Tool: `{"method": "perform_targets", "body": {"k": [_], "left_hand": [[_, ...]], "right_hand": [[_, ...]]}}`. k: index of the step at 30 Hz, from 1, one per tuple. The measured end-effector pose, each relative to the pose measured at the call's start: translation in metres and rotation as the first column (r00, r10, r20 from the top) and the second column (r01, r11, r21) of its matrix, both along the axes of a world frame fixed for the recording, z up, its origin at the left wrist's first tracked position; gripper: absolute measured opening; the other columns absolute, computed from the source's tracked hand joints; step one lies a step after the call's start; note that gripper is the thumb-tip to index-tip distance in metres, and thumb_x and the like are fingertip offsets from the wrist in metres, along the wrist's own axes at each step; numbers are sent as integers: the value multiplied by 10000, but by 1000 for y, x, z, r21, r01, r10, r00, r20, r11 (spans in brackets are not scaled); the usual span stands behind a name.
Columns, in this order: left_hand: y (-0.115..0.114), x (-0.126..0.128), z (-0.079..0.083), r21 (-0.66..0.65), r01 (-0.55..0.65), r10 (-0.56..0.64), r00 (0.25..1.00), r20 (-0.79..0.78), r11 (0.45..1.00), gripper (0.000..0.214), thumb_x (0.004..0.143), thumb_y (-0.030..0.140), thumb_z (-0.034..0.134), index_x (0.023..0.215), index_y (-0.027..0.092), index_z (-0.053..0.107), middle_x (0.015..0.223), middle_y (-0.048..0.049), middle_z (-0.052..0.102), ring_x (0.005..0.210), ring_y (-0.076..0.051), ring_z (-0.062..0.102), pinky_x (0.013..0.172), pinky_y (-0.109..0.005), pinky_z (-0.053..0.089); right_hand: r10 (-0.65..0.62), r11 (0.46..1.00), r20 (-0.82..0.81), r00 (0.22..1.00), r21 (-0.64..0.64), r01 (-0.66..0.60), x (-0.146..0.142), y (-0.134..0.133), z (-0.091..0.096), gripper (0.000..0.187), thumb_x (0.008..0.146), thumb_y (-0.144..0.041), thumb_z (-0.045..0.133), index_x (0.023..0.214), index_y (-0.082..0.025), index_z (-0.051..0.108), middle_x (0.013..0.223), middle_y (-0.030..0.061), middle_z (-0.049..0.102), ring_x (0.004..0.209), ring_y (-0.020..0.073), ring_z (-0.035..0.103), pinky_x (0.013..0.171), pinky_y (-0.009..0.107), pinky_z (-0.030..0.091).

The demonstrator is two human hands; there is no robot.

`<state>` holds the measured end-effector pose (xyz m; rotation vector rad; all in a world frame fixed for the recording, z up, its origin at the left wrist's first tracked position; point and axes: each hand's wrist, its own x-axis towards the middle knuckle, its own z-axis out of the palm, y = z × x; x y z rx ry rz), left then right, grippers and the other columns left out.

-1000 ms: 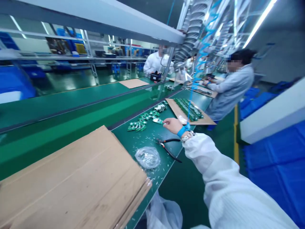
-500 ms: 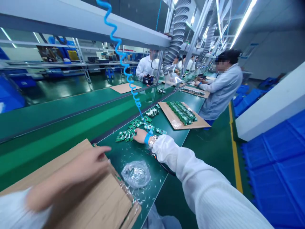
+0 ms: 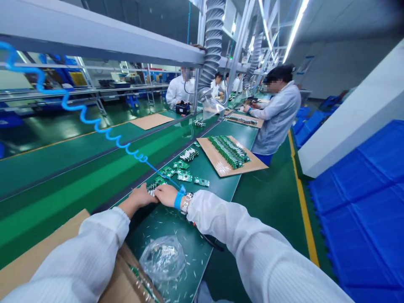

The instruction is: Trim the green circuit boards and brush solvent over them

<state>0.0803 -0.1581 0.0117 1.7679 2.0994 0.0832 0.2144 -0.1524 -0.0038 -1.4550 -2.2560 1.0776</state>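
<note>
A row of small green circuit boards (image 3: 152, 189) lies close together on the green bench, partly hidden by both hands. My left hand (image 3: 139, 198) is closed around the near left end of this row. Right beside it, my right hand (image 3: 166, 195) has its fingers curled on the boards from the right; the fingertips are partly hidden. A blue wrist strap (image 3: 179, 198) with a coiled cord circles my right wrist, above a metal watch (image 3: 187, 203). Several loose circuit boards (image 3: 184, 175) lie just beyond my hands.
A clear plastic bag (image 3: 163, 257) with small white bits sits near me, scraps scattered around it. Cardboard sheets (image 3: 47, 248) lie under my left arm. Farther off, a cardboard sheet (image 3: 217, 165) carries rows of boards. A co-worker (image 3: 279, 113) stands at the bench's right side.
My left hand has moved from above the cardboard to the boards, joining my right hand and closing on them. The view has shifted, and the blue coiled cord now stretches to the left.
</note>
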Motion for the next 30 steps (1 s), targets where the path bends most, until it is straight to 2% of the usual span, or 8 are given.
{"method": "perform_targets", "body": {"k": [3,5,12,17,20,26,30], "left_hand": [[1,5,-5,-68,-66,61,995,-73,996,407,867,352,580,1229,177,516,1252,-99,544,1087,-256,561,887,-469,488],[0,9,-6,-67,-83,75,991,-109,994,417,874,354,569,1247,182,499,1267,-106,532,1096,-253,555,895,-476,483],[-4,9,-1,-30,-53,47,986,-163,998,407,875,356,568,1234,174,504,1216,-100,559,1027,-234,586,847,-446,510],[-7,-1,4,-48,78,-85,985,-152,996,388,874,311,576,1231,176,506,1198,-92,572,1012,-226,595,839,-435,516],[-9,-5,5,-74,101,-112,979,-169,992,390,871,306,580,1231,178,504,1205,-92,568,1015,-227,595,839,-434,516],[-9,-11,3,-144,4,-43,962,-271,990,345,867,342,583,1161,164,553,1181,-89,578,1014,-225,591,835,-429,514],[-9,-13,5,-172,32,-79,958,-277,985,320,866,333,587,1137,164,566,1151,-81,593,1007,-220,595,828,-418,516]], "right_hand": [[38,999,-49,998,-33,-40,-3,5,-2,322,900,-359,528,1147,-156,559,1153,76,578,989,193,584,839,398,510],[48,997,-78,996,-51,-52,-6,7,-4,327,898,-360,531,1151,-155,557,1156,75,576,990,196,584,836,397,511],[74,994,-139,988,-73,-85,-3,4,0,319,901,-354,528,1149,-156,556,1153,79,578,990,189,585,841,400,509],[75,993,-73,995,-88,-81,25,5,7,319,900,-358,529,1141,-150,559,1132,75,586,968,185,591,824,391,515],[50,997,-7,999,-59,-50,34,7,6,328,896,-355,536,1152,-152,555,1153,77,577,990,195,585,836,400,511],[36,999,104,994,16,-38,12,9,3,348,895,-349,538,1190,-163,533,1193,87,556,1022,201,573,855,414,504],[56,998,170,984,31,-63,-2,7,8,338,895,-347,539,1179,-163,540,1185,86,561,1020,198,575,855,412,503]]}}
